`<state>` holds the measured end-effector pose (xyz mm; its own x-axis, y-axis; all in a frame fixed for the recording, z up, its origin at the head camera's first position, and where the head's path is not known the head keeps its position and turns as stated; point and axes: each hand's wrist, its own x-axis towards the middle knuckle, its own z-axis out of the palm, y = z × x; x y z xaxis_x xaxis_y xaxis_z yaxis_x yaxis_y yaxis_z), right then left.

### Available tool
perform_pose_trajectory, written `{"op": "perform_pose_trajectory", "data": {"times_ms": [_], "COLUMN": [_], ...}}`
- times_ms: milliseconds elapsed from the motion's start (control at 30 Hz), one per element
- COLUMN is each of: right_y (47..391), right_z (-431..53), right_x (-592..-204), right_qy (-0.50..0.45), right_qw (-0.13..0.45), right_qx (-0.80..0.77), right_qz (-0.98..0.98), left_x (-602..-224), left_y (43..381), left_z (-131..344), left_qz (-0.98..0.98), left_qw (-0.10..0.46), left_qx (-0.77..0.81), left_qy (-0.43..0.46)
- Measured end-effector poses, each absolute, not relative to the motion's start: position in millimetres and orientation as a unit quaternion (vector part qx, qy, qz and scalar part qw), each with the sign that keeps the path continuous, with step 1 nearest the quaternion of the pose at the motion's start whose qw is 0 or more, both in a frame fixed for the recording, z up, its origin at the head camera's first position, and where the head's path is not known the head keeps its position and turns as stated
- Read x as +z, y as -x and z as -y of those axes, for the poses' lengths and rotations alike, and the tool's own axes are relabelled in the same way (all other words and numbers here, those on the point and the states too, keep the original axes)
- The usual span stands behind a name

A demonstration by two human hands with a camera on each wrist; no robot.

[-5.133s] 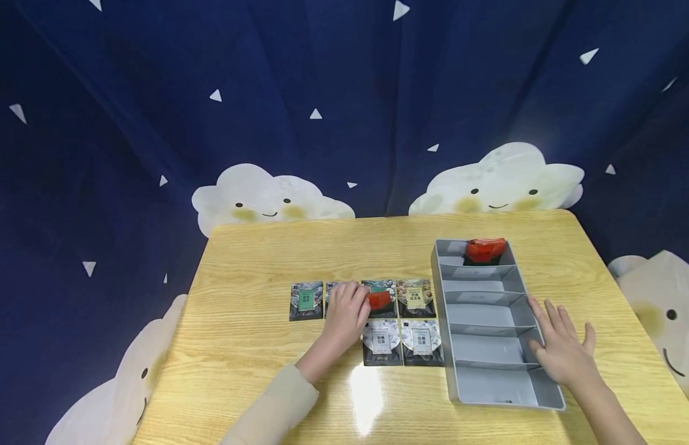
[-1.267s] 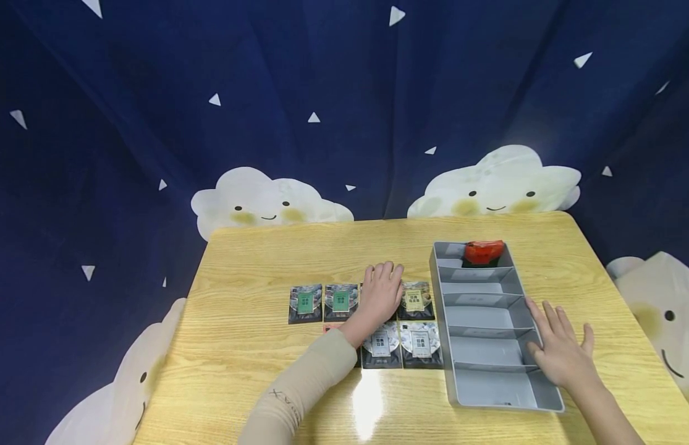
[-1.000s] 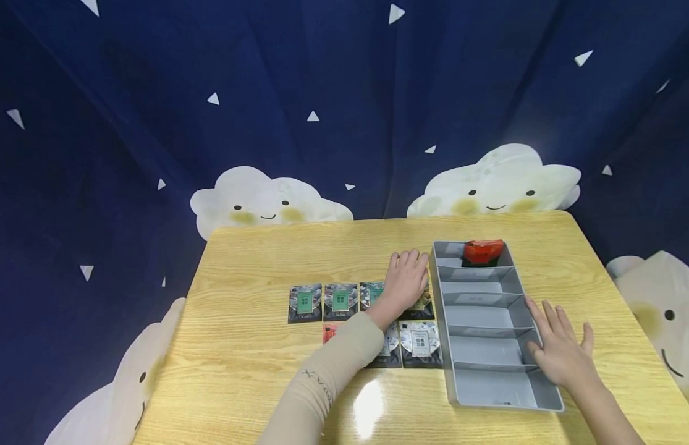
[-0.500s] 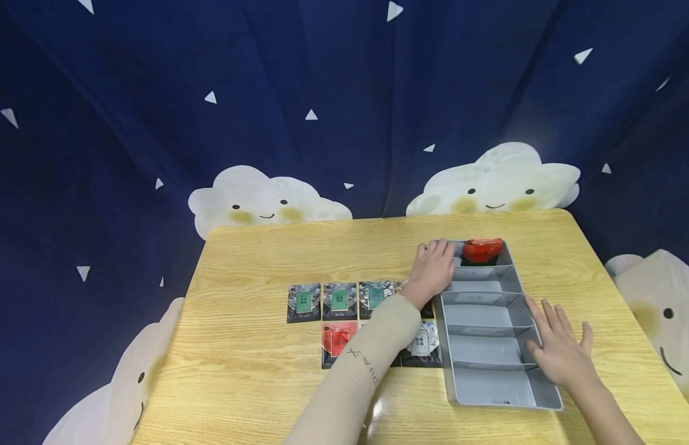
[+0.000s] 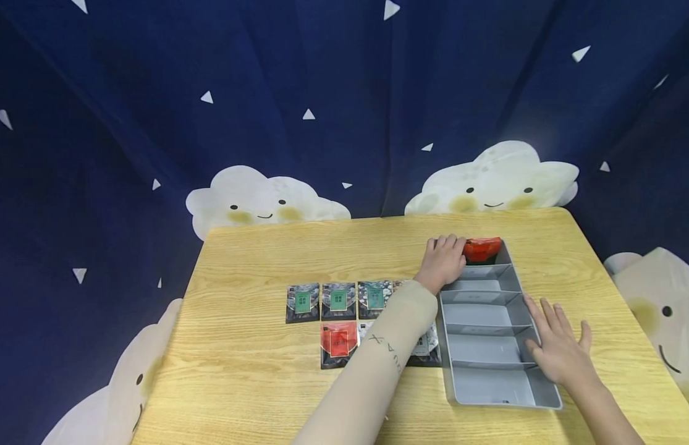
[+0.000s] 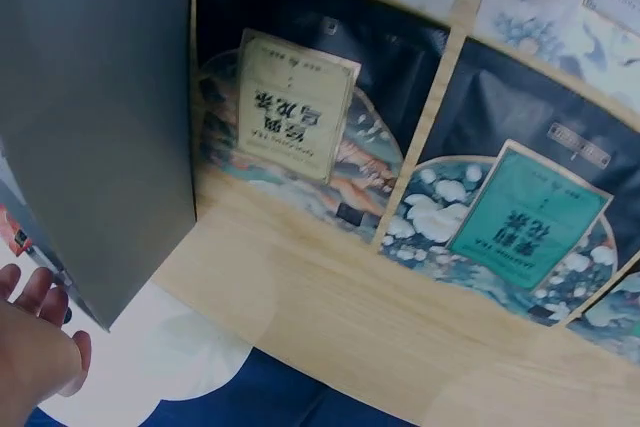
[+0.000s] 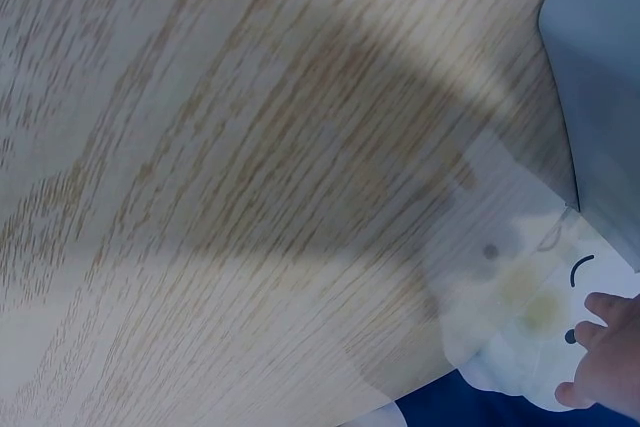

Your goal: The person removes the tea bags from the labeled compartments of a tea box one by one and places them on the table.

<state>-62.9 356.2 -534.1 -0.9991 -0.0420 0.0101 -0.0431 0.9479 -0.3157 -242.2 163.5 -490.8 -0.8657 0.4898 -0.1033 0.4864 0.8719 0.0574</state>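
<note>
My left hand (image 5: 443,259) is over the top-left corner of a grey divided tray (image 5: 448,371), its fingers just left of a red packet (image 5: 482,250) in the top compartment. In the left wrist view, the hand (image 6: 35,342) is beside the tray wall (image 6: 100,127), with nothing visible in its fingers. My right hand (image 5: 561,346) lies along the tray's right side with fingers spread, its thumb at the wall. Two green-labelled tea packets (image 5: 303,301) and a jasmine tea packet (image 5: 374,298) lie in a row. Below them is a red tea packet (image 5: 338,343).
My left sleeve (image 5: 377,358) covers part of the white-labelled tea packets (image 5: 424,349). An oolong tea packet (image 6: 295,112) lies close to the tray wall. The wooden table (image 5: 238,371) ends at a dark blue curtain (image 5: 300,93) with clouds on it.
My left hand held a red packet above the row; a red packet now lies below the row. That hand has since moved right and away to the tray's top compartment. My right hand stays put.
</note>
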Motion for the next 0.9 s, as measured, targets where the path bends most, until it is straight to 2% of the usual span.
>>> {"op": "perform_pose_trajectory", "data": {"times_ms": [467,900], "right_y": [63,63], "right_z": [-355,-356], "right_x": [-533,-534], "right_qy": [-0.018,-0.016], "right_qw": [-0.008,-0.003], "right_qx": [0.164,0.162], "right_qz": [0.986,0.987], "left_x": [-482,-487], "left_y": [249,232], "left_z": [-179,-192], "left_qz": [-0.967,-0.962], "left_qw": [0.112,0.057], "left_qx": [-0.012,-0.035], "left_qy": [-0.229,-0.263]}}
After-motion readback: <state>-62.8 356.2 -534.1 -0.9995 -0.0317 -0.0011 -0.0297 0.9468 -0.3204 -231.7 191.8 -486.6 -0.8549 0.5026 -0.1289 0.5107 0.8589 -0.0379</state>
